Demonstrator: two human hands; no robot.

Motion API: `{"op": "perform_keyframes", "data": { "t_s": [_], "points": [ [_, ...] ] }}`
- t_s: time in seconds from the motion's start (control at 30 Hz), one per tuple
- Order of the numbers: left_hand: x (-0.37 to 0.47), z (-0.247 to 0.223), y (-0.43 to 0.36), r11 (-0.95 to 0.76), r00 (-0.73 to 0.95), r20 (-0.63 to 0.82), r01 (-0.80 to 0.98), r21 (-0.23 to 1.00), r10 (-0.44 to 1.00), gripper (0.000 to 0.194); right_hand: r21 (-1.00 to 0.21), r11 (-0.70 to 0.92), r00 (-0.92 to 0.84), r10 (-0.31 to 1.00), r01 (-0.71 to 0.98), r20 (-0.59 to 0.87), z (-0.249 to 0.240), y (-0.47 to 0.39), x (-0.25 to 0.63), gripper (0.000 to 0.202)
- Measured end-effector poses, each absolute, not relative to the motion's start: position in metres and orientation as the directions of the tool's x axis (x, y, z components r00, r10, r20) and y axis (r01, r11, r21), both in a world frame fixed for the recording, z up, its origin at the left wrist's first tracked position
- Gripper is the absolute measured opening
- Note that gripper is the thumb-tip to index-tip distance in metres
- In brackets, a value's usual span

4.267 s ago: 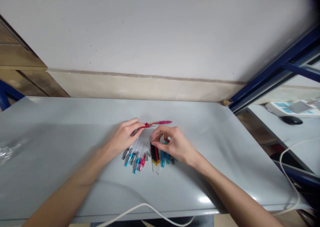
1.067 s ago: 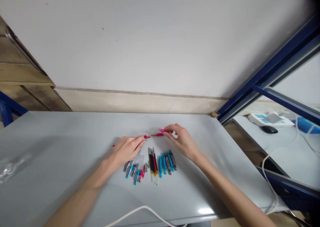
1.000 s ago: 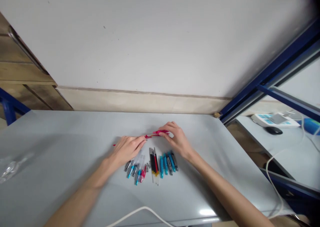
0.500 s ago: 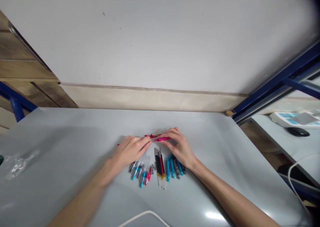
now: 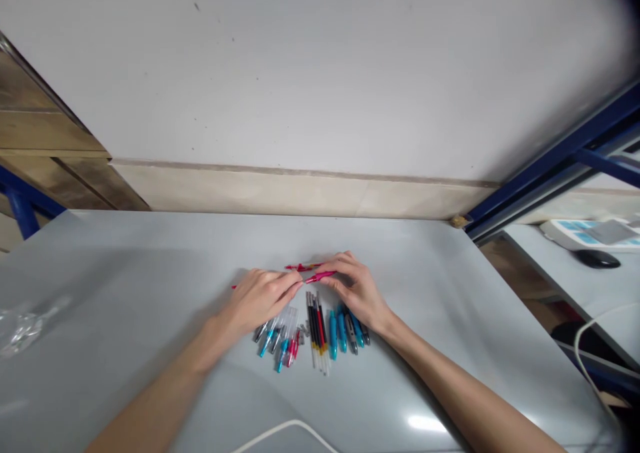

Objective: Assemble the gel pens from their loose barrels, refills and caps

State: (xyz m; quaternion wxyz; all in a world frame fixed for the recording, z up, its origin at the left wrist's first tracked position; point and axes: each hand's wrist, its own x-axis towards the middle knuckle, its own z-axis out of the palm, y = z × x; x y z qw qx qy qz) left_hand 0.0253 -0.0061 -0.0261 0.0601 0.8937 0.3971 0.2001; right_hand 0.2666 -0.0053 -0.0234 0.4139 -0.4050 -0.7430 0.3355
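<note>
– What have your hands got hold of?

– My right hand (image 5: 356, 292) has its fingertips pinched shut on a short pink plastic pen piece (image 5: 320, 277), which points across toward my left hand (image 5: 261, 298). The left is curled with its fingertips closed on something thin and pink-red; a bit of it (image 5: 234, 286) sticks out past the back of that hand, but I cannot tell exactly what it is.

– Where is all this?

– Low over the far middle of the grey table (image 5: 125, 293), with the two sets of fingertips nearly touching. Just behind them lies another red pen part (image 5: 299, 266).

– And nearby?

– Right under my hands is a row of pen parts: clear barrels with blue and pink tips (image 5: 277, 340), black and red refills (image 5: 317, 320), and blue caps (image 5: 345, 321). A crumpled clear plastic bag (image 5: 20, 325) lies well off to the left, and a white cable (image 5: 280, 433) loops along the near edge.
</note>
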Motion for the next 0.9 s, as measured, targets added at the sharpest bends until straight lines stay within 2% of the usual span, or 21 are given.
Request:
{"op": "perform_keyframes", "data": {
  "t_s": [0.47, 0.9],
  "points": [
    [0.028, -0.017, -0.009, -0.735, 0.648, 0.369, 0.654, 0.178, 0.666, 0.028, -0.866, 0.438, -0.335, 0.875, 0.240, 0.349, -0.029, -0.001, 0.270, 0.012],
    [0.030, -0.014, -0.011, -0.743, 0.633, 0.458, 0.662, 0.099, 0.625, 0.027, -0.800, 0.498, -0.342, 0.855, 0.333, 0.390, -0.020, -0.012, 0.266, 0.020]
  ]
}}
